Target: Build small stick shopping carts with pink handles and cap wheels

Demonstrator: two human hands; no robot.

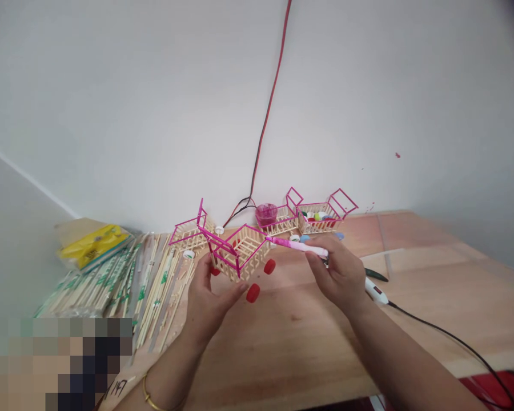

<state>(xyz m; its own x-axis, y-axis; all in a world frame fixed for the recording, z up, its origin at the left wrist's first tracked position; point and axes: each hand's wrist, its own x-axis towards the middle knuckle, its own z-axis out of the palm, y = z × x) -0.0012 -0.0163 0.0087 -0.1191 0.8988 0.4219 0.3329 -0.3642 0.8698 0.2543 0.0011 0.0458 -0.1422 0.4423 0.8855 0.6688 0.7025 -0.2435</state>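
My left hand (208, 299) grips a small model cart (239, 254) built of light wooden sticks with pink-painted edges and red bottle-cap wheels, and holds it above the wooden table (432, 285). My right hand (340, 273) pinches a pink-handled brush (300, 246), its tip touching the cart's right side. Both hands are closed on what they hold.
Against the white wall stand more stick carts (321, 214) with pink frames and a small cup of pink paint (266, 214). Bundles of wrapped chopsticks (124, 279) and a yellow packet (94, 242) lie at the left. A glue gun (374, 290) with a black cord lies behind my right hand.
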